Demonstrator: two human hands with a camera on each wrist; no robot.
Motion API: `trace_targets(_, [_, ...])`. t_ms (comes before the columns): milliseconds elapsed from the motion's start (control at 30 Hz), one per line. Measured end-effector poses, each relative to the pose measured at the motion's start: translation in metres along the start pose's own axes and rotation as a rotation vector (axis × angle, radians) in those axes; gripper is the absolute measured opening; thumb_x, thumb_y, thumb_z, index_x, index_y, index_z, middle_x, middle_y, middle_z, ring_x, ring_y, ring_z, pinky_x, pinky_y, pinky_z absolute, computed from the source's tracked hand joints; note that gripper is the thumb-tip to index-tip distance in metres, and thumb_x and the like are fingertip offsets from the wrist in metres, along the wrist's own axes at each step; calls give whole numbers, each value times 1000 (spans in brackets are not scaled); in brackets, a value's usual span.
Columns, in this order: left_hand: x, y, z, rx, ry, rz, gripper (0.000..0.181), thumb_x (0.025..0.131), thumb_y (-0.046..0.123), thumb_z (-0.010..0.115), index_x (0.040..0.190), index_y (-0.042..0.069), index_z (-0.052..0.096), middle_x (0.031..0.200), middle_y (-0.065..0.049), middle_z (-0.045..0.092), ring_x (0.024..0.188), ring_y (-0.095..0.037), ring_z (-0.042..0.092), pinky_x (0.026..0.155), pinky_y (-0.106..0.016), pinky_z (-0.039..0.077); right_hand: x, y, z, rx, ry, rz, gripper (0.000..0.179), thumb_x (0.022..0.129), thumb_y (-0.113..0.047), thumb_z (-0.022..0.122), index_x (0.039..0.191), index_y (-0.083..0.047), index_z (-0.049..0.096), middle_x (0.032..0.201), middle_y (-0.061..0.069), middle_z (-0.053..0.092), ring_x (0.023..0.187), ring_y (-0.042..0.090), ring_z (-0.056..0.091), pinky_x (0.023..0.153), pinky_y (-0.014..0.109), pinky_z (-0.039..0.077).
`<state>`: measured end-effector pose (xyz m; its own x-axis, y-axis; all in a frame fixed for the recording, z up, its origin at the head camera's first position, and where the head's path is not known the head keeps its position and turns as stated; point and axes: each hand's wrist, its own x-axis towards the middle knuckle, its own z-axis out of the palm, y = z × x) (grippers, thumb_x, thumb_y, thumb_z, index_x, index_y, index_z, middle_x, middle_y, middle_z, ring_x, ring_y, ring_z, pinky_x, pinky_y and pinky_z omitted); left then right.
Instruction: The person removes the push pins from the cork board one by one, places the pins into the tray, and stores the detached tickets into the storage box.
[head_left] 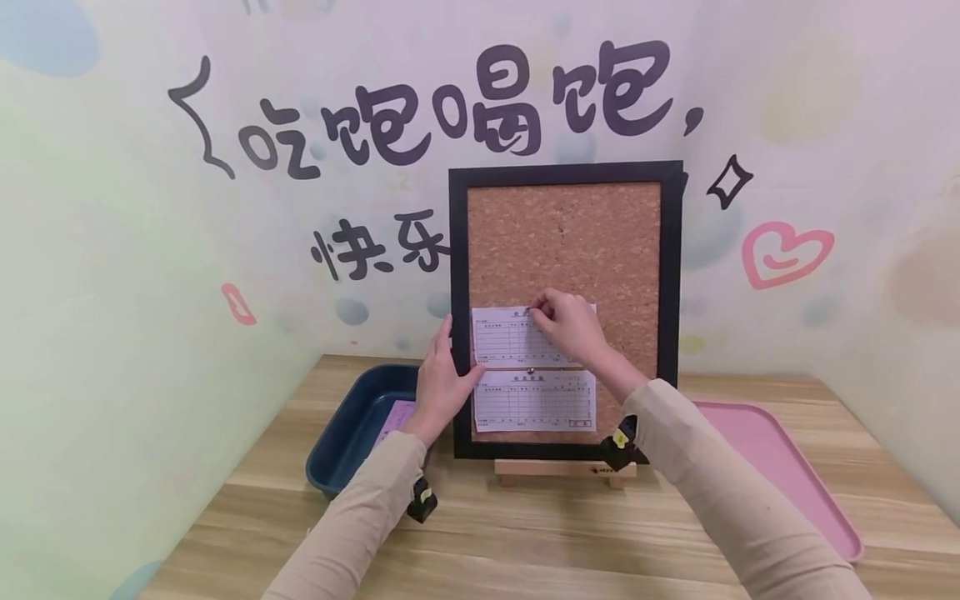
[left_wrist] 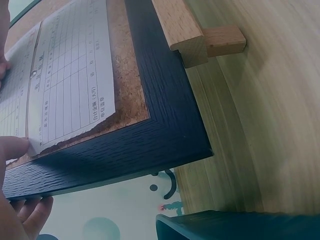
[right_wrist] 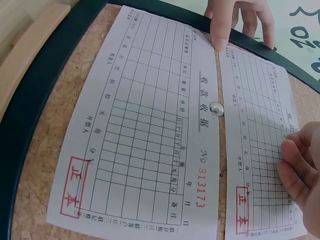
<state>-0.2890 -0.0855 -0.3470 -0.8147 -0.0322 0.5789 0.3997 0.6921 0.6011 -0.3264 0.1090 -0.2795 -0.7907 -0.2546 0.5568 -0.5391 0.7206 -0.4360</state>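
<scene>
A black-framed corkboard (head_left: 566,242) stands upright with two printed receipt slips on its lower half. My left hand (head_left: 442,387) grips its left edge, fingers behind the frame and thumb in front, touching the slips where they meet. At the top middle of the upper slip (right_wrist: 260,135), the thumb and fingers of my right hand (head_left: 573,329) pinch together. A small dark, pin-like object shows at those fingertips in the head view; its kind is mostly hidden. A silver thumbtack (right_wrist: 216,109) sits at the top of the lower slip (right_wrist: 135,115).
Beneath the board is a wooden stand (head_left: 562,469) on the wood-grain table (head_left: 487,542). To the left stands a dark blue tray (head_left: 337,433) with a purple paper (head_left: 393,417) in it. A pink tray (head_left: 787,467) lies at the right. Behind is a patterned wall.
</scene>
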Motion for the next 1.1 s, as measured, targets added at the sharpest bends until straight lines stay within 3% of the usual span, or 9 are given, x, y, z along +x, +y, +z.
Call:
trace_targets(233, [0, 0, 1, -4, -3, 4, 83, 75, 18, 74, 141, 6, 24, 141, -15, 36, 122, -30, 44, 95, -40, 39, 0, 1, -3, -9, -35, -11, 9, 88, -12, 57, 89, -5, 62, 66, 3, 57, 54, 14, 48, 50, 26, 37])
trace_targets(667, [1, -2, 1, -8, -5, 8, 83, 75, 18, 74, 141, 5, 24, 141, -15, 36, 123, -30, 43, 95, -41, 39, 5, 1, -5, -122, -46, -93, 11, 88, -12, 57, 88, -4, 63, 64, 2, 57, 52, 13, 46, 50, 26, 36])
trace_targets(1100, [1, -2, 1, -4, 2, 28, 83, 75, 18, 74, 141, 5, 24, 140, -16, 36, 120, -31, 46, 94, -40, 40, 4, 0, -5, -153, -55, -87, 10, 90, -13, 55, 89, -4, 61, 68, 4, 58, 55, 15, 47, 51, 27, 35])
